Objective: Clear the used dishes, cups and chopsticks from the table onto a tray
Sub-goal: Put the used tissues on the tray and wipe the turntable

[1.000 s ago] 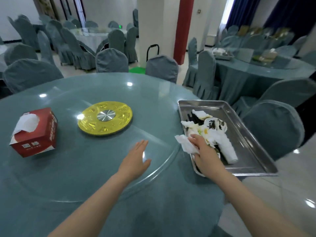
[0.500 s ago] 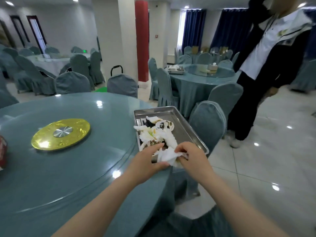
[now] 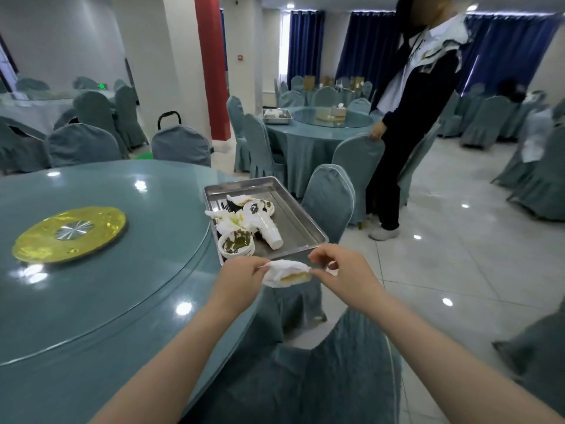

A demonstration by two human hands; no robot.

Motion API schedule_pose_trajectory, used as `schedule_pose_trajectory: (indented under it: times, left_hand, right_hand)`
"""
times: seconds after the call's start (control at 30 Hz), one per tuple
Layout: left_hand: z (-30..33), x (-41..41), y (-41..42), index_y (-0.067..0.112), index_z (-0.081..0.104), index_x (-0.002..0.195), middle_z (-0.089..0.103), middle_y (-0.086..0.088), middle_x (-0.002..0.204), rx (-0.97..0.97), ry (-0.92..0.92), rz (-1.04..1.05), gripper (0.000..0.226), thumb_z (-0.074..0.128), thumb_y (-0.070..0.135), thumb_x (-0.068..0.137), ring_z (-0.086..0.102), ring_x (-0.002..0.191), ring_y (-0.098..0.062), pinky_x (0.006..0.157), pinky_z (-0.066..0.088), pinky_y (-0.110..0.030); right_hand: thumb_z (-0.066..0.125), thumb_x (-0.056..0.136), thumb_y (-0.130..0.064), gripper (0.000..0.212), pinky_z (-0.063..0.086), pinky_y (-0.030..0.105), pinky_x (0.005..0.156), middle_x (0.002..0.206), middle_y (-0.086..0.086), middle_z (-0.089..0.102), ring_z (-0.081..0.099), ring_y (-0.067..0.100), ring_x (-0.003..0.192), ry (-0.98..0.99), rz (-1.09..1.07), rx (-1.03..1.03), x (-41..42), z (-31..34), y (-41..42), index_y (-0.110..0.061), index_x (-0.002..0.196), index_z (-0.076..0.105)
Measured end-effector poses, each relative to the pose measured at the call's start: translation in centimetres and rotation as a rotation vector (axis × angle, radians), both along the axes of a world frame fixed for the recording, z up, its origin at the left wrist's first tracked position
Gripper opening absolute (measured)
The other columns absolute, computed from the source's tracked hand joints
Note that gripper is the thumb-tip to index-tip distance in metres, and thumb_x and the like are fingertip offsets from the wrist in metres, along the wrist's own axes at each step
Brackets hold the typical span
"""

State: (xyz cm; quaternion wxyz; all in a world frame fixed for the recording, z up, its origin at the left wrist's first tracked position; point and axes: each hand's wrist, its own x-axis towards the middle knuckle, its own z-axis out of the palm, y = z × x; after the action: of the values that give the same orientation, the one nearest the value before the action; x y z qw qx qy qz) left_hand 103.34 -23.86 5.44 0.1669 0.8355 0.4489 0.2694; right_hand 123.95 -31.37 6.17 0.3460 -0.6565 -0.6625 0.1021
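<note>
A steel tray rests on the right edge of the round teal table. It holds used white bowls with green leftovers, a stack of white cups lying on its side, crumpled napkins and dark chopsticks. Just in front of the tray's near rim, my left hand and my right hand both pinch a crumpled white napkin with a yellow stain, held in the air between them.
A gold turntable hub sits at the centre of the glass lazy Susan. Covered chairs stand by the tray and below my arms. A person in dark clothes stands to the right beside another set table.
My view has swung right, away from the tissue box. My left hand left the table and joined my right on the napkin, which moved off the tray to in front of its rim.
</note>
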Motion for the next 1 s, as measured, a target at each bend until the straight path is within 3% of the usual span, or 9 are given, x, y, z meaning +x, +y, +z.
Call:
schedule_pose_trajectory:
  times: [0.17,0.27,0.33,0.43,0.57,0.67,0.77,0.87,1.0]
  left_hand:
    - [-0.9,-1.2,1.0,0.019,0.07,0.113,0.071,0.001,0.105,-0.041,-0.014,0.073,0.03,0.045,0.015,0.097,0.052,0.082,-0.011,0.067,0.035,-0.022]
    - [-1.1,-1.3,1.1,0.023,0.072,0.108,0.072,0.004,0.096,-0.02,0.014,0.088,0.025,0.053,0.015,0.094,0.05,0.075,-0.008,0.059,0.03,-0.017]
    - [-0.7,-0.7,1.1,0.025,0.074,0.098,0.07,0.009,0.084,-0.019,-0.019,0.116,0.016,0.062,0.019,0.089,0.056,0.071,-0.007,0.06,0.037,-0.016]
    - [-0.2,1.1,1.2,0.026,0.067,0.081,0.064,0.013,0.074,-0.006,-0.064,0.192,0.005,0.072,0.026,0.082,0.062,0.073,-0.01,0.066,0.05,-0.028]
    - [-0.5,4.7,1.1,0.03,0.064,0.07,0.055,0.022,0.064,0.048,-0.069,0.291,0.013,0.073,0.033,0.08,0.052,0.063,0.001,0.055,0.037,-0.017]
    - [-1.4,8.3,0.8,0.027,0.071,0.073,0.061,0.018,0.064,0.068,-0.077,0.374,0.011,0.069,0.027,0.084,0.049,0.06,0.0,0.054,0.03,-0.014]
    - [-1.8,12.3,0.2,0.022,0.075,0.088,0.071,0.007,0.082,0.034,-0.055,0.434,0.015,0.06,0.021,0.091,0.052,0.07,-0.01,0.058,0.033,-0.02]
    - [-1.2,15.2,0.2,0.026,0.073,0.088,0.067,0.014,0.082,-0.006,-0.092,0.483,0.02,0.056,0.017,0.092,0.052,0.073,-0.006,0.065,0.035,-0.021]
    - [0.4,16.9,1.1,0.031,0.07,0.087,0.057,0.024,0.071,-0.027,-0.164,0.553,0.024,0.054,0.014,0.091,0.051,0.066,0.003,0.057,0.03,-0.01]
  right_hand:
    - [0.066,0.086,-0.021,0.024,0.039,0.007,0.084,0.103,-0.019,0.06,0.056,-0.001,0.095,-0.03,-0.055,-0.024,0.9,-0.6,0.0,-0.025,0.11,0.065]
    - [0.064,0.088,-0.024,0.027,0.041,0.014,0.09,0.108,-0.019,0.059,0.053,-0.002,0.1,-0.021,-0.063,-0.049,2.1,-1.0,-0.2,-0.027,0.115,0.064]
    - [0.062,0.089,-0.024,0.027,0.04,0.014,0.09,0.111,-0.017,0.061,0.053,-0.002,0.101,-0.019,-0.062,-0.061,3.5,-0.9,-0.1,-0.028,0.116,0.063]
    - [0.06,0.089,-0.023,0.027,0.04,0.015,0.09,0.112,-0.016,0.064,0.054,-0.001,0.101,0.019,-0.066,-0.052,6.4,-0.7,0.8,-0.029,0.115,0.063]
    - [0.06,0.089,-0.025,0.026,0.038,0.014,0.088,0.107,-0.022,0.061,0.054,-0.002,0.099,0.05,-0.021,-0.054,10.8,-1.1,2.6,-0.031,0.115,0.063]
    - [0.061,0.089,-0.025,0.025,0.036,0.01,0.082,0.105,-0.023,0.061,0.054,-0.003,0.095,0.054,0.056,-0.061,14.5,-1.6,4.2,-0.031,0.114,0.063]
    - [0.061,0.089,-0.025,0.024,0.039,0.01,0.08,0.108,-0.018,0.064,0.055,0.0,0.096,0.038,0.131,-0.087,18.1,-1.7,5.2,-0.03,0.113,0.063]
    - [0.06,0.09,-0.023,0.025,0.045,0.023,0.094,0.115,-0.013,0.065,0.057,0.006,0.107,0.037,0.175,-0.115,21.1,-0.9,6.5,-0.029,0.114,0.063]
    - [0.058,0.092,-0.023,0.026,0.039,0.019,0.092,0.12,-0.01,0.063,0.055,0.008,0.112,0.002,0.223,-0.114,22.9,0.7,9.2,-0.026,0.117,0.062]
